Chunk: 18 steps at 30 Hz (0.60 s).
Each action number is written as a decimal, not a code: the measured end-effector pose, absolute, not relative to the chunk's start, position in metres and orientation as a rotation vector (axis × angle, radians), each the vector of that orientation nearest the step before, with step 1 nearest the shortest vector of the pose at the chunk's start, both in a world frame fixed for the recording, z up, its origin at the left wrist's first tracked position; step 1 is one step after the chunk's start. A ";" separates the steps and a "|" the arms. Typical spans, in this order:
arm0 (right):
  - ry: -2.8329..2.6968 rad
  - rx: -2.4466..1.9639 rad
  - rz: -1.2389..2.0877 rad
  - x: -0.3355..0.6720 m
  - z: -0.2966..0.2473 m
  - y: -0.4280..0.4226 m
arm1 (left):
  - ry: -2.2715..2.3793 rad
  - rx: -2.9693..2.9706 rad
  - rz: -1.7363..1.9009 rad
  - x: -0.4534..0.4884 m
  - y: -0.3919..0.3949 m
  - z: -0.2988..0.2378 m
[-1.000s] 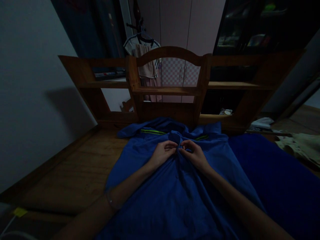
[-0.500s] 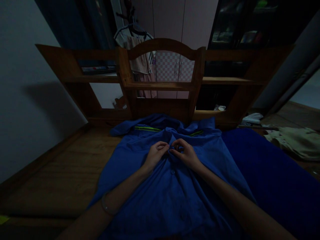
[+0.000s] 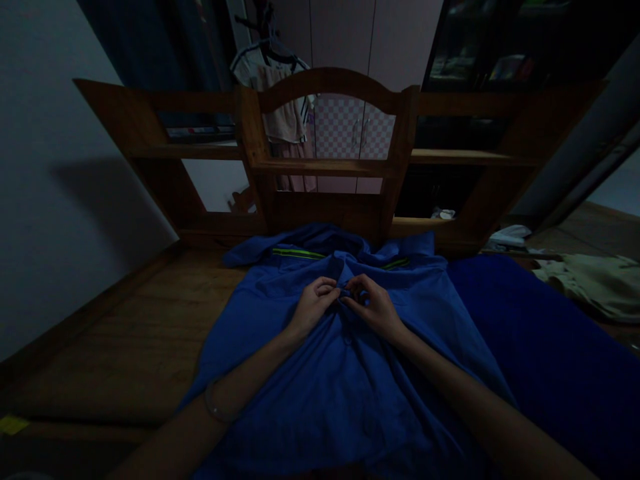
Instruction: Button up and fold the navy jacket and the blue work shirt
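A blue shirt (image 3: 290,373) with yellow-green stripes across its chest lies spread out in front of me, collar end away from me. At its front opening my left hand (image 3: 317,303) pinches the cloth between thumb and fingers. Close beside it, almost touching, my right hand (image 3: 373,305) grips the other side of the same spot with its fingertips. The cloth is gathered into folds that run out from the two hands. A button (image 3: 347,340) shows faintly below them. Whatever small part lies right between the fingertips is hidden.
The shirt rests on a wooden bed board (image 3: 145,333), with a darker blue cloth (image 3: 540,353) to the right. Behind stands a wooden headboard with shelves (image 3: 325,167). Clothes on hangers (image 3: 285,120) hang beyond it. A pale cloth (image 3: 595,283) lies at the far right.
Both hands keep their hold on the shirt front, with only slight finger movement. The cloth below them is drawn into sharper folds. The view has shifted slightly.
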State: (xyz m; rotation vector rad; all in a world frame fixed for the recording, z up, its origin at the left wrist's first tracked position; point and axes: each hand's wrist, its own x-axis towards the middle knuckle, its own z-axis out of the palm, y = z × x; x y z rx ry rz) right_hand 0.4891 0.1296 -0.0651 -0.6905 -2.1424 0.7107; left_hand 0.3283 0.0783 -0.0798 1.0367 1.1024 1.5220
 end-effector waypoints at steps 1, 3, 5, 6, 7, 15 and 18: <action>-2.144 -0.692 0.710 0.489 -0.065 0.129 | 1.088 1.021 1.521 0.328 0.078 -0.080; -2.150 -0.691 0.704 0.489 -0.064 0.126 | 1.067 0.974 1.516 0.327 0.078 -0.080; -2.151 -0.686 0.697 0.489 -0.061 0.123 | 1.050 0.923 1.506 0.326 0.078 -0.081; -2.145 -0.683 0.701 0.489 -0.059 0.121 | 1.038 0.903 1.501 0.325 0.079 -0.081; -2.136 -0.681 0.715 0.489 -0.057 0.119 | 1.022 0.886 1.496 0.325 0.079 -0.081; -1.924 -0.709 1.070 0.487 -0.058 0.123 | 0.957 0.914 1.500 0.325 0.079 -0.081; -1.810 -0.753 1.222 0.487 -0.065 0.127 | 1.002 0.934 1.513 0.326 0.079 -0.081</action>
